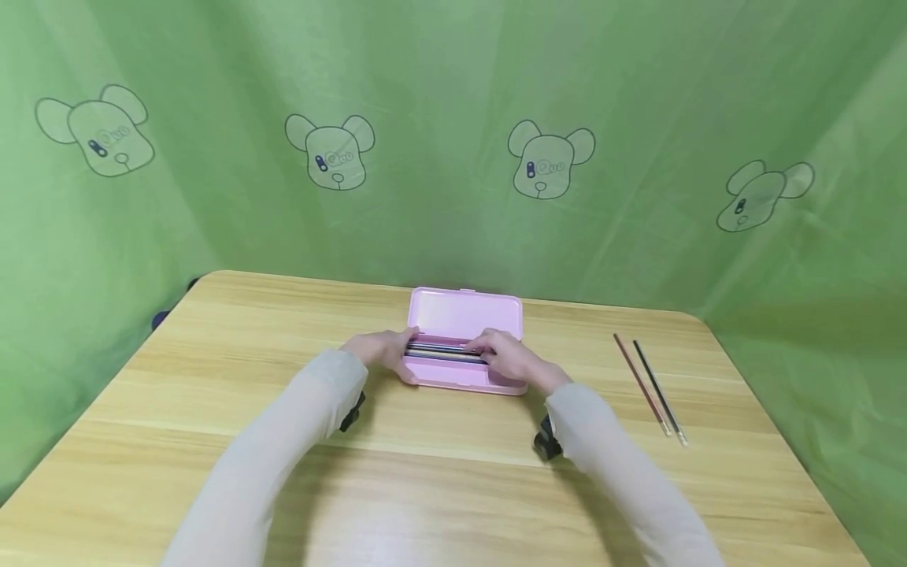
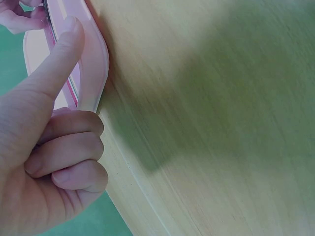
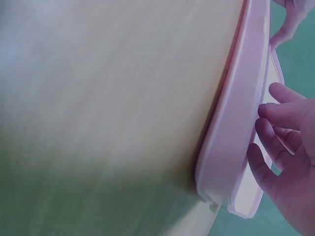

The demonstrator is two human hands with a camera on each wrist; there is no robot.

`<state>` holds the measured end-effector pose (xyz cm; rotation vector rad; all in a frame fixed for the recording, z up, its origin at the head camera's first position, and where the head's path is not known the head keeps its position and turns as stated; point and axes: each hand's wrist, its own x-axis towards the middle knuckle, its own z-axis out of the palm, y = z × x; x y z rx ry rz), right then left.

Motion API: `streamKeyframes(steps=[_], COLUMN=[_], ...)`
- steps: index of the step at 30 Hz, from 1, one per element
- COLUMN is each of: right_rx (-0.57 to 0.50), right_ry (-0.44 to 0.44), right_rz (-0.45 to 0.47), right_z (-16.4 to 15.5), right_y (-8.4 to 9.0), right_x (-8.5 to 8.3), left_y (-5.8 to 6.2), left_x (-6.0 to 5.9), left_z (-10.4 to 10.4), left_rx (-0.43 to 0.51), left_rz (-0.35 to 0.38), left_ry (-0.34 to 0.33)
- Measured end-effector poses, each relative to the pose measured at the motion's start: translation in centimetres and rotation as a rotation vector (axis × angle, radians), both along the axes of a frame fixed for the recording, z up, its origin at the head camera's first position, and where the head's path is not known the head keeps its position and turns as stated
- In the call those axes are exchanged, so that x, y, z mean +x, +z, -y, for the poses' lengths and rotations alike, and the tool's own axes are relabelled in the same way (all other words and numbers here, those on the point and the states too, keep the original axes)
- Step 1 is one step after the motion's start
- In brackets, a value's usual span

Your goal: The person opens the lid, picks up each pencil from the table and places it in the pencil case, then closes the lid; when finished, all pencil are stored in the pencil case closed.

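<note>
Sleeves reach in from the near edge, so both hands are at the open pink pencil case (image 1: 464, 346) mid-desk (image 1: 425, 472). Left hand (image 1: 386, 352) grips its end, right hand (image 1: 506, 356) has relaxed fingers on the pens inside (image 1: 445, 349). Lid's still up, and two pencils (image 1: 650, 387) are still lying out, so I'd say partway done.

light: bright, even, soft shadows | head: sharp, edges bowed | wrist views: blurred, close, out of focus
</note>
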<state>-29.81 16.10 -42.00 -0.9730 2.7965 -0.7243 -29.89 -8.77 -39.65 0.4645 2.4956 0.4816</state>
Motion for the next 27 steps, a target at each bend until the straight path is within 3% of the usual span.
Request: streamKeyframes(steps=[9, 15, 27], right_rx=[0.015, -0.022, -0.049], right_ry=[-0.018, -0.068, -0.138], right_rz=[0.018, 0.067, 0.024], right_z=[-2.0, -3.8, -8.5], right_y=[0.9, 1.4, 1.0], right_x=[0.7, 1.2, 2.3], left_y=[0.2, 0.3, -0.2], left_x=[0.1, 0.1, -0.2], left_z=[0.0, 0.1, 0.0], left_rx=[-0.006, 0.016, 0.02], left_rz=[0.012, -0.008, 0.007], left_ry=[0.027, -0.007, -0.009])
